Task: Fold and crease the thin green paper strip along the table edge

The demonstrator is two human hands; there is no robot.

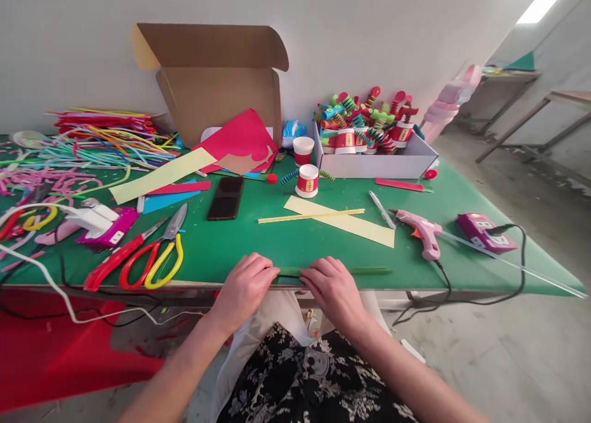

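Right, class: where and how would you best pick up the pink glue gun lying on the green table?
Grip the pink glue gun by its handle, coming from above on the near side. It lies flat, handle pointing toward the table edge, nozzle pointing left, and its cord trails off the handle's end.

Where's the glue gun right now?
Head view, right side: the pink glue gun lies on the green table, between the yellow paper strip and the purple box.
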